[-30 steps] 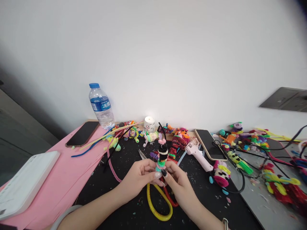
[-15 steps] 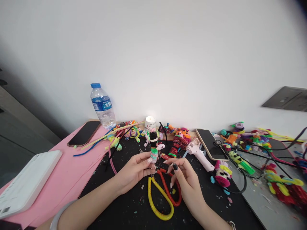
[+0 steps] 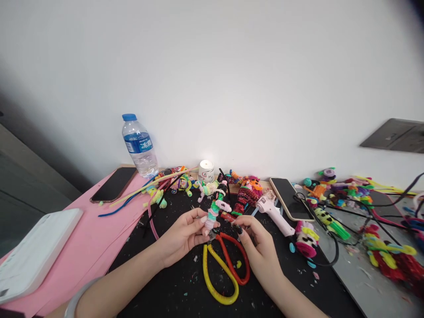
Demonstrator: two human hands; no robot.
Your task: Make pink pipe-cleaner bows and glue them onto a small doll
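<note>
A small chenille-stem figure (image 3: 213, 210), banded in green, pink and white with black near its top, stands tilted in my left hand (image 3: 183, 234). The thumb and fingers of that hand pinch its lower end. Just right of the figure is my right hand (image 3: 256, 243), its fingers curled and the thumb close to the index finger. Whether anything small is between those fingertips cannot be made out. Below both hands lie pliers with one yellow handle (image 3: 220, 297) and one red handle (image 3: 244, 260); the figure and left fingers partly cover their head.
Behind the hands stand an upturned paper cup (image 3: 206, 170) and a glittery red chenille figure (image 3: 243, 198). A glue gun (image 3: 274, 216) and a phone (image 3: 291, 198) lie to the right. Leftward are a water bottle (image 3: 139, 145), another phone (image 3: 114, 184) and a white box-like object (image 3: 39, 249).
The figure has tilted to the right in my left hand and turned a little. My right thumb and index finger have come closer together. The view has shifted slightly.
</note>
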